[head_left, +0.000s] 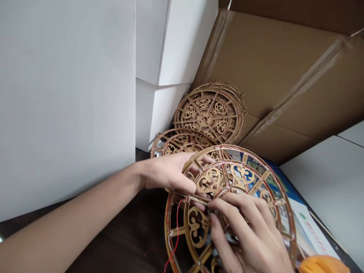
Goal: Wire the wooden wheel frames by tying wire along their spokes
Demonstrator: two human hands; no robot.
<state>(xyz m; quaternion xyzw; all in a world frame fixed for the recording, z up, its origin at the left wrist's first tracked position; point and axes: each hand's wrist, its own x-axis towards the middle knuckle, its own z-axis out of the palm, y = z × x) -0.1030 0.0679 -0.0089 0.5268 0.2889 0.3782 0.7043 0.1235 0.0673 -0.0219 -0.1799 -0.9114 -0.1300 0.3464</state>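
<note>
A gold openwork wheel (211,181) with scroll cut-outs and spokes is held tilted in front of me. My left hand (169,172) grips it at the upper left, thumb in front and fingers behind, seen through the gaps. Red and white wires run along its rings and spokes. One loose red wire (178,220) hangs down its left side. Over the hub, my right hand (250,227) has its thumb and index finger bent close together by a spoke. Whatever lies between those fingertips is hidden.
Behind stands a stack of similar gold wheels (204,120), with another wheel (159,141) lower in front. White boxes (176,41) rise on the left, a large cardboard box (273,72) at the back right. A printed blue and white sheet (311,227) and an orange object (321,264) sit at lower right.
</note>
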